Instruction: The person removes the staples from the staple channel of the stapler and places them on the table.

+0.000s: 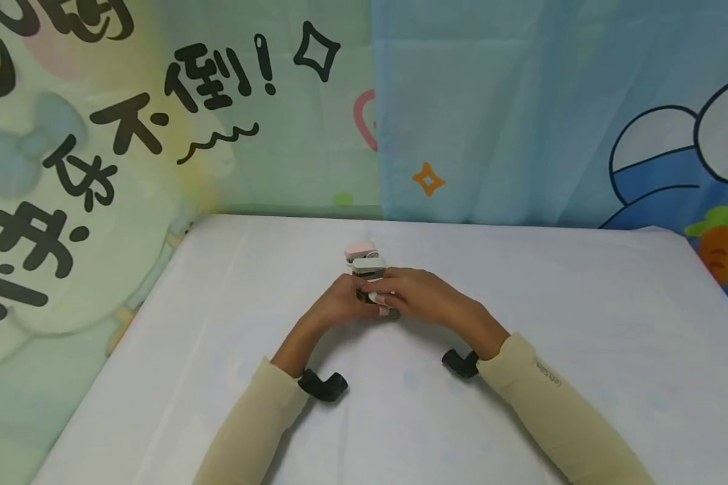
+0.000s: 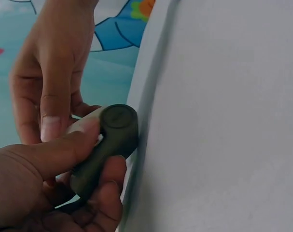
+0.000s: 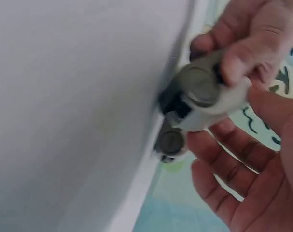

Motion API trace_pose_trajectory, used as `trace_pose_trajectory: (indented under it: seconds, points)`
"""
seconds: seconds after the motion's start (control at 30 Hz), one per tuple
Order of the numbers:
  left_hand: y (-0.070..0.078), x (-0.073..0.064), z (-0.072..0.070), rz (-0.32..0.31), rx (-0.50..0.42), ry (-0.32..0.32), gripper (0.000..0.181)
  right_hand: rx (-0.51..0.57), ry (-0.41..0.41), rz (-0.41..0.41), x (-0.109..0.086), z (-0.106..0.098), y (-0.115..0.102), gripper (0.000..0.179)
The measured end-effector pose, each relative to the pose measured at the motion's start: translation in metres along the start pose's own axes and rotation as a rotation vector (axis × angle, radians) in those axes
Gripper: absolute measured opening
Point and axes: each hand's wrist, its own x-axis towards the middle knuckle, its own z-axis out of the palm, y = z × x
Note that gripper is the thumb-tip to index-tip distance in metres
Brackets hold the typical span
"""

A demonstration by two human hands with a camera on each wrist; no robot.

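Note:
Both hands are at a small stapler-like device (image 2: 107,147) with a dark grey base, a round end and a white body. My left hand (image 1: 344,300) grips it, thumb on one side and fingers curled round the base. From the other side my right hand (image 1: 431,296) holds the white body (image 3: 214,116) between thumb and fingers. Just beyond the hands on the table lie two similar devices, a white one (image 1: 369,265) and a pink one (image 1: 360,250). In the head view the hands cover most of the held device.
A white cloth covers the table (image 1: 218,377). Printed curtains hang behind it, a green one (image 1: 303,155) with writing to the left and a blue one (image 1: 509,121) to the right. Black wrist mounts (image 1: 324,386) stick out from both sleeves.

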Motion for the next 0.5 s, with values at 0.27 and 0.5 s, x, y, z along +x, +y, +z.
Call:
trace_pose_trajectory:
  seconds: [0.27, 0.5]
  points:
    - [-0.003, 0.002, 0.008, 0.044, 0.042, -0.04, 0.018, -0.017, -0.07, -0.027, -0.005, 0.0, -0.008, 0.028]
    - [-0.005, -0.002, 0.009, 0.011, 0.041, -0.012, 0.019, 0.253, -0.104, 0.119, -0.016, -0.009, -0.005, 0.026]
